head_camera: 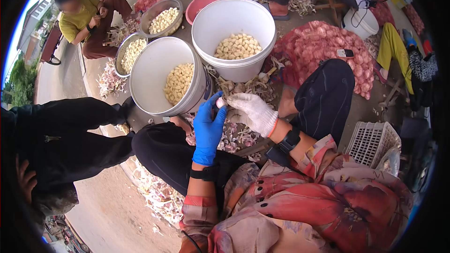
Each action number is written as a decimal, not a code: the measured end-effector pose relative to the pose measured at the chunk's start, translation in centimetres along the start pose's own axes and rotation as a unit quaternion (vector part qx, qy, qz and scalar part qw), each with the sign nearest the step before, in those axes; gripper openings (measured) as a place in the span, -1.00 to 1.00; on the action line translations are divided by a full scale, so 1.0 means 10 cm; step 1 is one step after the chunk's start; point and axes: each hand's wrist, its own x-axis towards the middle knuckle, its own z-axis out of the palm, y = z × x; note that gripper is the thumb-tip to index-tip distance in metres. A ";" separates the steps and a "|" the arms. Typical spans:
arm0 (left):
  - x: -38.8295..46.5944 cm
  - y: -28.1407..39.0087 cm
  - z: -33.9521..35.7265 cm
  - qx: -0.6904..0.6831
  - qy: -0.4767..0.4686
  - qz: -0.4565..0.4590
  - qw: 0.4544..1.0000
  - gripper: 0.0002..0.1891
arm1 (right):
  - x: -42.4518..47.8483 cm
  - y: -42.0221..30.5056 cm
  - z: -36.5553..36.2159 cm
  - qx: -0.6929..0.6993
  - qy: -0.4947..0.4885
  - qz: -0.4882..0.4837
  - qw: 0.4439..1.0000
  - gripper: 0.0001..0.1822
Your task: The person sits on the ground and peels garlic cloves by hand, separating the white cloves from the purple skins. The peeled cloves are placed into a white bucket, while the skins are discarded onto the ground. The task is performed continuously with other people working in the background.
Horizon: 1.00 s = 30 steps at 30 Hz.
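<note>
My left hand, in a blue rubber glove, holds a pinkish garlic bulb or clove between thumb and fingertips. From the right, my right hand, in a white knitted glove with an orange-edged cuff, has its fingertips against the garlic; whether they grip it I cannot tell. Just beyond my hands stand two white plastic buckets, the left one and the right one, each with peeled garlic cloves in the bottom. Garlic skins and stalks lie on the ground under my hands.
A red mesh sack of garlic bulbs lies at right with a phone on it. Metal bowls of cloves and a pink basin stand beyond the buckets. A white plastic basket is at right. A person sits far left; someone in black stands nearer.
</note>
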 end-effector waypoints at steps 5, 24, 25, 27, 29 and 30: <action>-0.05 0.11 -0.05 -0.122 -0.054 -0.077 0.988 -0.51 | 0.06 0.02 -0.03 -0.089 -0.001 -0.021 0.996 -0.80; -0.05 -0.09 -0.05 0.097 -0.022 0.020 0.995 -0.72 | 0.07 0.00 -0.06 -0.412 -0.021 -0.222 0.883 -0.63; -0.05 -0.11 -0.06 0.072 -0.023 0.022 0.997 -0.73 | 0.06 -0.01 -0.05 -0.450 -0.023 -0.243 0.859 -0.64; -0.04 -0.11 -0.07 0.020 -0.026 0.028 0.999 -0.74 | 0.02 -0.14 -0.05 -0.564 -0.044 -0.288 0.773 -0.63; -0.02 -0.05 -0.13 -0.063 -0.073 -0.081 0.992 -0.74 | 0.01 -0.16 -0.06 -0.615 -0.062 -0.334 0.711 -0.59; -0.01 -0.02 -0.16 -0.104 -0.096 -0.133 0.981 -0.74 | 0.00 -0.14 -0.06 -0.613 -0.069 -0.362 0.699 -0.54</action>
